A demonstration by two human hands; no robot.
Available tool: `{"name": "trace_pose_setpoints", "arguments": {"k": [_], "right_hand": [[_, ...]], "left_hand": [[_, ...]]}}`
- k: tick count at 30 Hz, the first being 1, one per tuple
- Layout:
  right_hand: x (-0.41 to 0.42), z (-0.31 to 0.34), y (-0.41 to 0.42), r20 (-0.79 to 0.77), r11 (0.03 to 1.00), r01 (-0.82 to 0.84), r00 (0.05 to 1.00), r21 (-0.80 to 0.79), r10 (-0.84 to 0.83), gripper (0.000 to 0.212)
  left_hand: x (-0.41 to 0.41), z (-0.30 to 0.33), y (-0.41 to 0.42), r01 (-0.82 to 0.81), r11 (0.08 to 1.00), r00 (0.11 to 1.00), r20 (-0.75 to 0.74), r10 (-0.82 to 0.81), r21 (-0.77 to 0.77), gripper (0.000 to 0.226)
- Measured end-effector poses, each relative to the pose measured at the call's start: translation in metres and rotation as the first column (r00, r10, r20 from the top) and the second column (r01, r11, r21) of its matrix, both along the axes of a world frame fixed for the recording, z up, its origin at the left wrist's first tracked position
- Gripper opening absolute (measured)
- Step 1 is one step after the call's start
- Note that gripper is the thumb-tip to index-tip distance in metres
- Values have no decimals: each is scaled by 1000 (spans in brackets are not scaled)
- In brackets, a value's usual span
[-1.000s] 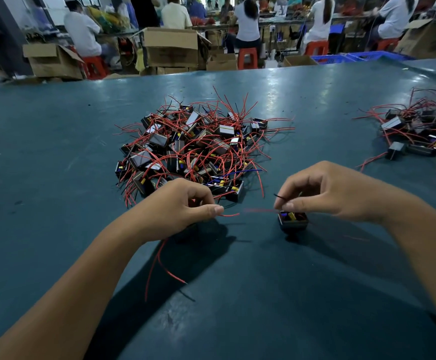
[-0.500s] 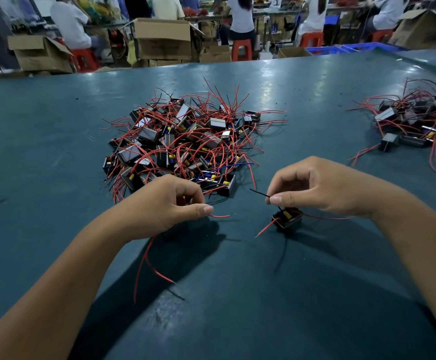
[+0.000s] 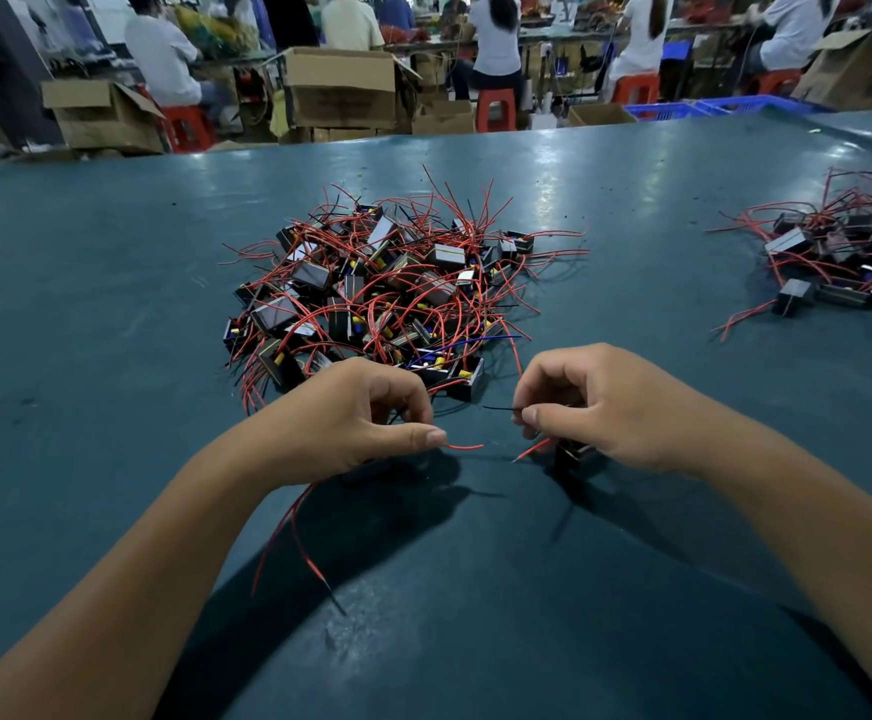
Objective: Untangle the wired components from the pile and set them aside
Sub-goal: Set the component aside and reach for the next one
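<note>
On the dark teal bench (image 3: 111, 407), the tangled pile (image 3: 381, 288) of small black components with red wires serves as the landmark. Just in front of the pile's near edge, slightly to its left, the left hand (image 3: 350, 423) has its fingers curled, thumb pressed against the forefinger and pinching a red wire (image 3: 465, 446) whose short end sticks out to the right. More red wire trails from under that hand toward the person, ending in a dark tip. In front of the pile's near right corner, the right hand (image 3: 595, 402) is curled too, thumb and forefinger pinching a thin black wire (image 3: 498, 407) that points left. A small black component (image 3: 574, 454) sits under that hand, a red lead jutting from it; whether it touches the bench cannot be told. Well to the right of the pile lies a second, smaller heap (image 3: 849, 257) of the same components.
</note>
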State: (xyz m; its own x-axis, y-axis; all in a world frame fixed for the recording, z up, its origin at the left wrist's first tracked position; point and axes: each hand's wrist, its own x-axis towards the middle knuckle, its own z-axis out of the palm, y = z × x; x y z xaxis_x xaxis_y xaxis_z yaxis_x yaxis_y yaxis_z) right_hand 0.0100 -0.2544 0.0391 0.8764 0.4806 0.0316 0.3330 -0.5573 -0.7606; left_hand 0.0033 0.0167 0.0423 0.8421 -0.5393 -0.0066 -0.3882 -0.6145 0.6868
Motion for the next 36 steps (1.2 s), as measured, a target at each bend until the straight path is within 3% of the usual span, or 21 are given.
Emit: {"name": "trace_pose_setpoints", "arguments": {"k": [9, 13, 16, 20, 28, 36], "right_hand": [[-5, -7, 14, 90, 991, 130, 987, 14, -131, 14], [-13, -10, 22, 180, 992, 127, 976, -8, -123, 16], [-15, -14, 27, 166, 992, 124, 978, 23, -127, 15], [-11, -21, 29, 87, 972, 191, 975, 136, -204, 14], [-11, -25, 31, 51, 962, 140, 986, 234, -156, 15], [-10, -24, 33, 10, 953, 94, 995, 287, -101, 14]], "left_hand": [[-3, -2, -8, -54, 996, 999, -6, 53, -69, 31], [-5, -6, -18, -72, 997, 995, 70, 72, -1, 15], [-5, -9, -22, -95, 995, 985, 142, 96, -14, 6], [-6, -11, -25, -114, 991, 958, 257, 129, -74, 14], [-4, -18, -24, -125, 981, 940, 298, 165, -151, 21], [-4, -21, -26, -122, 985, 910, 382, 159, -121, 8]]}}
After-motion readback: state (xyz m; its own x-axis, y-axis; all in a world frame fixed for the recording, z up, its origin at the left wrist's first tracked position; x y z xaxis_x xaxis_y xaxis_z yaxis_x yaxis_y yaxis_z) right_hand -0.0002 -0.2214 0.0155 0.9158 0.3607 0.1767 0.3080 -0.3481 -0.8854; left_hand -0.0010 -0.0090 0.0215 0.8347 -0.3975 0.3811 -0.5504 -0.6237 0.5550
